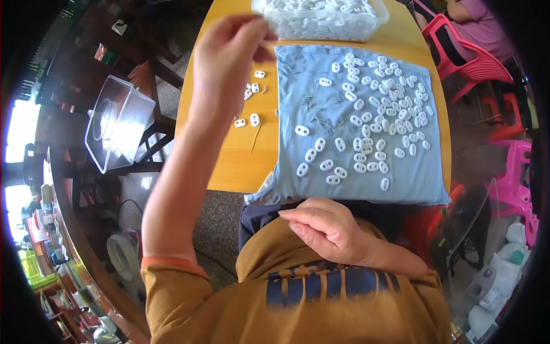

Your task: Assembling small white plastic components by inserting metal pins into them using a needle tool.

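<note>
My left hand is raised over the far left part of the table, beside the near left corner of a clear plastic bin. Its fingers are bent and smeared by motion, so any small thing in them does not show. Close to my belly, at the cloth's near edge, my right hand is closed, thumb against the fingers; what it may hold is hidden. Many white oval pieces with two holes lie scattered on a light blue cloth. Small metal screws or pins lie in loose piles left of them.
Several white pieces and a thin yellow stick lie on the bare wooden tabletop. The bin is full of white pieces. An empty clear box stands on a chair at left. A person sits near a red chair at far right.
</note>
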`<state>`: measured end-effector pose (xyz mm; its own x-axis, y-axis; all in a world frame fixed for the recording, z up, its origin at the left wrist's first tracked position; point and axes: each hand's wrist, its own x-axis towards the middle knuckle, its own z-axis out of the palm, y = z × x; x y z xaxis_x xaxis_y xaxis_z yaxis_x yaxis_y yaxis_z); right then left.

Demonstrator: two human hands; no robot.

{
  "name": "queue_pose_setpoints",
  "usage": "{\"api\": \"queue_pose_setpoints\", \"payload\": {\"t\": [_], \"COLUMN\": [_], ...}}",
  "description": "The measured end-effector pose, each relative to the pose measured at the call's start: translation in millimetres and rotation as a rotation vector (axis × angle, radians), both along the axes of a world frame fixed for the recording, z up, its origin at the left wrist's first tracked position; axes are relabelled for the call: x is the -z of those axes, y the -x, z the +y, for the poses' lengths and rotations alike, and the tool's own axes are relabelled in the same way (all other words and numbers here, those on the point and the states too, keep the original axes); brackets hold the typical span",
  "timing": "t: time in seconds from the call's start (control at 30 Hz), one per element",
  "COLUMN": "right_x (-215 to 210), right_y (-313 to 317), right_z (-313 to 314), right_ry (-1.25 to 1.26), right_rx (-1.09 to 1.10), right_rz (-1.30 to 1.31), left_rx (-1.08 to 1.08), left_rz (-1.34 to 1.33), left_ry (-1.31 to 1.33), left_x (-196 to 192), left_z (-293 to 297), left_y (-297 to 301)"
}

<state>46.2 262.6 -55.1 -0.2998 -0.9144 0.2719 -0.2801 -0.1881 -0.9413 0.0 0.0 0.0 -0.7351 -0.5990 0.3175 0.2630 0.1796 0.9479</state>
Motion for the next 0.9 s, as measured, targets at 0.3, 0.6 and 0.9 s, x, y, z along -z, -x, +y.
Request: {"api": "queue_pose_setpoints", "payload": {"t": [0.3,0.6,0.9], "right_x": [5,8,9], "right_y": [14,25,24], "right_z": [0,-14,-22], "right_ry": [-0.031,0.007,0.019], "right_rx": [0.037,0.026,0.019], "right_rz": [0.02,-0.039,-0.001], "left_rx": [-0.011,0.004,0.132], "left_rz": [-0.223,-0.506,-0.632], "left_ry": [0.193,0.845,1.085], "left_x": [-19,43,62], "left_z": [-24,-29,-39], "left_y": [85,-22,-15]}}
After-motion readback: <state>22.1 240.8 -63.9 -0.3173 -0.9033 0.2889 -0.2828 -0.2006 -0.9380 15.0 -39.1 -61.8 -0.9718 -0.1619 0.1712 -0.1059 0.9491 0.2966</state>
